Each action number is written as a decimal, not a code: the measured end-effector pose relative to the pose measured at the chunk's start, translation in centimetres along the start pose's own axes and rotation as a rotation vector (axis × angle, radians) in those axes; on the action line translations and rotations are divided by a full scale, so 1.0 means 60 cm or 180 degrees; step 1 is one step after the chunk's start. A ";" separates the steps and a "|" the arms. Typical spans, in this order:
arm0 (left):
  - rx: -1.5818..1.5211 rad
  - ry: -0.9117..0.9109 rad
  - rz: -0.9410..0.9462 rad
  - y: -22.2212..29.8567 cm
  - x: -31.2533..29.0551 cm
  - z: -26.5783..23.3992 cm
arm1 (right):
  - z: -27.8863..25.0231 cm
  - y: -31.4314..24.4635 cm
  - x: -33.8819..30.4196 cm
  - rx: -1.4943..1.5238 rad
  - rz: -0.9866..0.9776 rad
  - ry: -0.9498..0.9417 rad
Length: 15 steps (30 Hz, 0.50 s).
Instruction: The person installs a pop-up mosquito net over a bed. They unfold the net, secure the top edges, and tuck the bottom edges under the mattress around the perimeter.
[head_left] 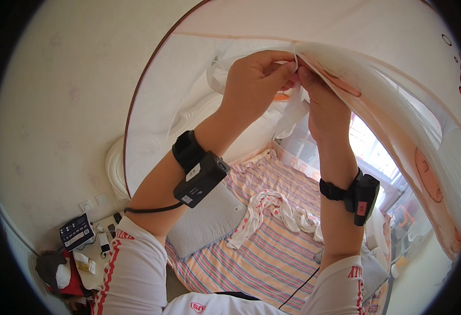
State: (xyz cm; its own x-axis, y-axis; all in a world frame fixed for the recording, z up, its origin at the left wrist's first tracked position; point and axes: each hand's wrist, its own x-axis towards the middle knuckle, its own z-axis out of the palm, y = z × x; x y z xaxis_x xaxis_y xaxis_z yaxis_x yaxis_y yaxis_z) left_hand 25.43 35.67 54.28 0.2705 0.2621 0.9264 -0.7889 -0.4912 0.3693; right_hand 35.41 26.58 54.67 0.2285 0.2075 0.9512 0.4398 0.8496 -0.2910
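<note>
"Where are the hands working?"

"At the upper centre of the frame. The left grip (257, 80) is pinching, thumb tip against fingers, and seems to be holding a thin white strip (295, 59). The right grip (327, 105) is meeting it there, thumb bent inward."

"Is the right one holding anything?"

"I can't tell; its fingertips are disappearing behind the sheer netting (406, 113), which is draping toward the right edge of the frame."

"What would be good handling?"

"Keeping the strip flat and untwisted, and pulling gently so the netting isn't puckering. One side should be steadying the folds while the other is doing the fine work."

"And the pale band (292, 116) hanging just below?"

"Keep it from tangling in the fingers."
</note>
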 end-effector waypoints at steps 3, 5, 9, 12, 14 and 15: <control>0.0181 0.0037 0.0091 -0.005 0.001 0.001 | 0.001 0.004 -0.005 -0.0198 0.0019 0.0080; 0.0384 0.0143 0.0188 -0.008 -0.002 0.004 | 0.002 0.007 -0.006 -0.0459 -0.0162 0.0099; 0.0994 0.0415 0.0629 -0.009 -0.008 0.012 | 0.003 0.006 -0.010 -0.0781 -0.0322 0.0166; 0.2044 0.0485 0.1628 -0.008 -0.006 0.005 | 0.002 0.004 -0.012 -0.0528 -0.0303 0.0171; 0.2871 0.0453 0.2583 -0.007 0.003 -0.007 | 0.000 0.006 -0.014 -0.0132 -0.0146 0.0146; 0.2906 0.0448 0.2700 -0.008 0.007 -0.009 | 0.000 0.009 -0.013 0.0077 -0.0036 0.0076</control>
State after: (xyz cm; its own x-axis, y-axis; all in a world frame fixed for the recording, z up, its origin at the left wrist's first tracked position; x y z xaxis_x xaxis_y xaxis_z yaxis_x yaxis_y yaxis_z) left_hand 25.63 36.49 54.47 -0.2403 -0.3590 0.9019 -0.0005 -0.9291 -0.3699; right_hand 35.46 26.89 53.78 0.2445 0.1865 0.9515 0.4213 0.8634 -0.2775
